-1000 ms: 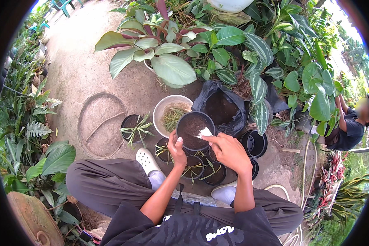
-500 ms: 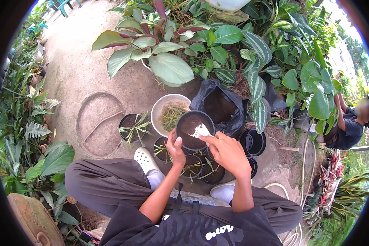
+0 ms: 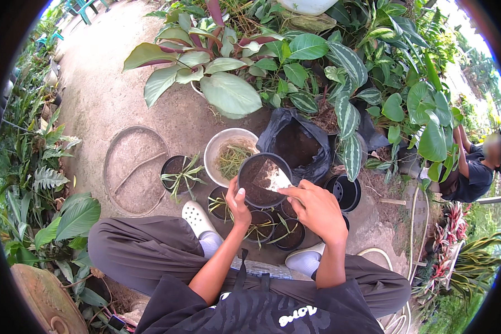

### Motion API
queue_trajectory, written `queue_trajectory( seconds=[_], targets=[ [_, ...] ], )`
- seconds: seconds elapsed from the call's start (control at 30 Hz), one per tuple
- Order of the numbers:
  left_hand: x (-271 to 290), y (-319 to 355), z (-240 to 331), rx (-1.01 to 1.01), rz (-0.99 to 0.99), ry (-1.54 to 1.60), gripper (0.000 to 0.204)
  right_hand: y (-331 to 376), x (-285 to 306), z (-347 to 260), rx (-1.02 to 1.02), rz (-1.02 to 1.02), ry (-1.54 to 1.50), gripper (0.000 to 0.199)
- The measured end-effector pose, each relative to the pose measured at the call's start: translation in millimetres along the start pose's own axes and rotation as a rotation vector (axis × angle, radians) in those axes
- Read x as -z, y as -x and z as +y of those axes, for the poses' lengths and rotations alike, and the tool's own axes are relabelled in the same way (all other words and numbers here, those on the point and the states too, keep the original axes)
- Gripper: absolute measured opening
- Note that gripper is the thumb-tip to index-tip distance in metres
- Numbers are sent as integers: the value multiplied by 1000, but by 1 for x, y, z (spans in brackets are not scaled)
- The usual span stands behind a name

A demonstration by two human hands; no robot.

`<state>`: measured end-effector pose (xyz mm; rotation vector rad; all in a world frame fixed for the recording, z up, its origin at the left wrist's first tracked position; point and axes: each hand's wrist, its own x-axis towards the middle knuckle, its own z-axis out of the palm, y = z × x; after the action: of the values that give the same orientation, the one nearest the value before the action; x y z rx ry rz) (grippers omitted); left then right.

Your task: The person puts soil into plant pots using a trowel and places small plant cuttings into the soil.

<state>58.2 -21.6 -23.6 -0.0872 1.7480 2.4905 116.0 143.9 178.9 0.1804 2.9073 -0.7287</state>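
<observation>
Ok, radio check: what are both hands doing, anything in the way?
Left hand against side of black pot. Right hand gripping white tool, far end inside pot. White basin and dark plastic bag close beyond; neither blocks the tool.

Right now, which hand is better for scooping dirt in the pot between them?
Probably the right hand: it grips the white tool, whose tip is over soil in the black pot. The left hand is at the pot's side, so seems better for steadying it.

Daylight brightens the brownish floor (image 3: 97, 94), with perhaps a green chair (image 3: 83, 9) beyond
</observation>
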Motion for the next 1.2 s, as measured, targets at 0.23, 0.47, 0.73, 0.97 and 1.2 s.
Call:
queue_trajectory(
  seconds=[0.23,0.47,0.73,0.97,1.2],
  targets=[
    [-1,-1,-5,-48,-16,44,74,-3,-8,6,80,-75,-49,27],
    [5,-2,-11,-57,-49,57,74,10,15,3,-37,-71,-45,26],
    [0,-4,-7,-54,36,61,73,12,16,9,-53,-122,-33,26],
    [9,-4,-13,-48,-81,43,74,13,18,4,31,19,41,30],
    [7,-3,-15,-33,-8,60,73,8,18,0,89,191,160,26]
  ],
)
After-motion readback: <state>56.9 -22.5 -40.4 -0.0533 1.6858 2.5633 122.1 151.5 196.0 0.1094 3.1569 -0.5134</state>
